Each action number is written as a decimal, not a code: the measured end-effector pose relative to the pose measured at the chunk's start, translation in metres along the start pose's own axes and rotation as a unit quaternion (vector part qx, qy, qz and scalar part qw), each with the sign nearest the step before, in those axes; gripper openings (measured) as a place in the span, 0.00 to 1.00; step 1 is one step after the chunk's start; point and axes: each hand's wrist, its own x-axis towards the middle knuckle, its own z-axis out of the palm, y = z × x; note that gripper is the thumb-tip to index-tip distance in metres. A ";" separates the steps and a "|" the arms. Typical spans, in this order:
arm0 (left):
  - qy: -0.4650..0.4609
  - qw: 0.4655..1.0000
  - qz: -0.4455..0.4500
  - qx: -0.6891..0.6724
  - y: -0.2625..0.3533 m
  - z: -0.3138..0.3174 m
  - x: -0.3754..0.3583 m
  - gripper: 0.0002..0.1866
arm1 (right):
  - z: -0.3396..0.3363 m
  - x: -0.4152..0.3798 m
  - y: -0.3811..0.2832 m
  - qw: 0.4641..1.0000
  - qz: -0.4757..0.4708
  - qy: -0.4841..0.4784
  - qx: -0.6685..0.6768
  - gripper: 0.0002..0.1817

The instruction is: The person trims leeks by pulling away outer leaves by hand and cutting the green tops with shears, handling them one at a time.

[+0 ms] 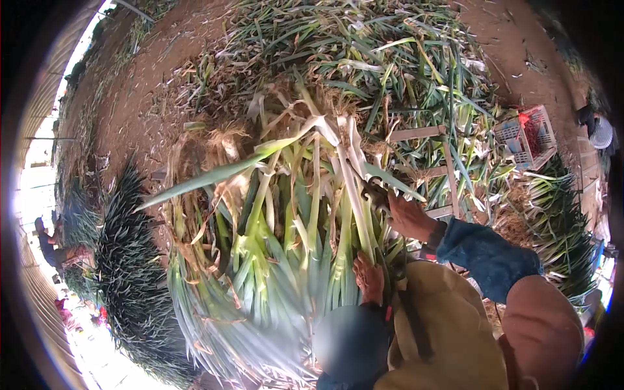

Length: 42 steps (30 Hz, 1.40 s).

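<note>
Long green leeks (260, 260) lie side by side in a large heap, roots at the top and leaves fanning down to the lower left. My left hand (369, 278) is closed around a pale leek stalk (351, 195) at the heap's right edge. Just above and right of it, my right hand (411, 218) grips a dark, curved metal tool (375, 192) beside that stalk; its exact shape is hard to make out. A loose leek leaf (214, 174) lies across the heap's upper part.
Trimmed leaves (416, 71) cover the ground beyond. A plastic crate (525, 136) with red material stands at right, near a wooden frame (450, 172). More leeks are stacked at right (559, 221) and left (133, 273). Another person (601, 133) is at far right.
</note>
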 end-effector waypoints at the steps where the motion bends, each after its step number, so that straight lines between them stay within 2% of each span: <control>1: 0.000 1.000 0.003 0.001 -0.003 0.002 0.000 0.36 | 0.005 0.009 0.005 1.000 0.013 0.003 -0.004 0.38; 3: 0.004 1.000 0.015 -0.005 -0.007 0.005 0.001 0.36 | 0.011 0.025 0.015 0.999 0.009 0.031 -0.034 0.38; 7: 0.002 0.999 0.031 -0.020 -0.017 0.008 0.004 0.35 | 0.014 0.045 0.019 0.998 0.063 -0.002 -0.017 0.38; 10: -0.023 0.997 0.002 -0.070 -0.024 0.008 0.005 0.34 | 0.009 0.019 0.014 0.989 -0.063 0.123 -0.051 0.33; 11: -0.032 0.995 -0.014 -0.095 -0.025 0.007 0.007 0.33 | 0.002 0.008 0.013 0.999 -0.026 0.036 -0.013 0.35; 14: -0.050 0.984 -0.072 -0.156 -0.014 -0.009 0.011 0.32 | 0.005 -0.002 0.016 0.997 -0.005 0.014 -0.078 0.36; 15: -0.033 0.983 -0.058 -0.173 -0.010 -0.016 0.009 0.32 | 0.013 0.003 0.027 0.993 -0.043 0.057 -0.096 0.38; 18: 0.016 0.976 -0.013 -0.218 -0.006 -0.024 0.007 0.30 | 0.013 0.049 0.037 0.993 -0.051 0.087 -0.067 0.37; 21: 0.030 0.976 0.039 -0.214 -0.018 -0.018 0.020 0.28 | 0.016 0.095 0.049 0.980 -0.037 0.173 -0.088 0.35; 24: 0.001 0.989 0.053 -0.141 -0.010 -0.013 0.045 0.30 | 0.013 0.116 0.058 0.994 0.025 0.096 -0.044 0.37; 26: -0.002 0.996 0.009 -0.094 -0.002 0.005 0.054 0.35 | 0.000 0.092 0.043 0.999 -0.017 0.039 0.011 0.36; 27: 0.066 0.993 0.096 0.017 -0.022 0.050 0.053 0.32 | 0.001 0.077 0.035 0.999 -0.039 0.021 0.017 0.33; 28: 0.086 0.986 0.131 0.047 -0.026 0.060 0.050 0.31 | -0.015 0.056 0.016 0.999 -0.016 -0.041 0.005 0.32; 29: 0.108 0.977 0.165 0.078 -0.029 0.070 0.046 0.30 | -0.006 0.044 0.017 0.998 -0.022 -0.056 0.027 0.32; 31: 0.061 0.988 0.139 -0.036 0.016 0.017 0.030 0.31 | 0.006 0.024 0.048 0.999 -0.031 -0.023 0.033 0.33; 32: 0.085 0.985 0.148 -0.036 0.012 0.005 0.029 0.31 | 0.008 0.022 0.059 0.999 -0.038 0.026 0.018 0.35; 34: 0.130 0.977 0.166 -0.034 -0.011 -0.034 0.027 0.30 | 0.004 0.015 0.051 0.998 -0.019 0.045 0.031 0.37; 35: 0.189 0.967 0.163 -0.049 -0.022 -0.067 0.029 0.28 | 0.005 0.007 0.043 0.998 -0.006 0.055 0.039 0.37; 36: 0.261 0.955 0.140 0.010 -0.049 -0.089 0.033 0.25 | 0.011 -0.002 0.029 1.000 0.024 0.001 0.001 0.37; 37: 0.337 0.932 0.125 0.056 -0.086 -0.106 0.042 0.22 | 0.010 -0.011 0.003 0.998 0.020 -0.030 0.044 0.37; 38: 0.351 0.936 0.030 0.006 -0.091 -0.144 0.041 0.22 | 0.016 -0.024 -0.021 0.998 -0.023 -0.055 0.033 0.38; 39: 0.377 0.922 -0.046 0.073 -0.115 -0.158 0.047 0.23 | 0.020 -0.034 -0.047 0.987 -0.078 -0.091 0.110 0.36; 40: 0.375 0.916 -0.049 0.135 -0.142 -0.172 0.047 0.25 | 0.023 -0.042 -0.077 0.975 -0.152 -0.066 0.145 0.35; 41: 0.356 0.922 -0.061 0.141 -0.145 -0.181 0.043 0.26 | 0.015 -0.046 -0.109 0.963 -0.135 -0.154 0.175 0.33; 42: 0.337 0.928 -0.071 0.144 -0.145 -0.187 0.040 0.26 | 0.033 -0.046 -0.127 0.951 -0.240 -0.108 0.161 0.33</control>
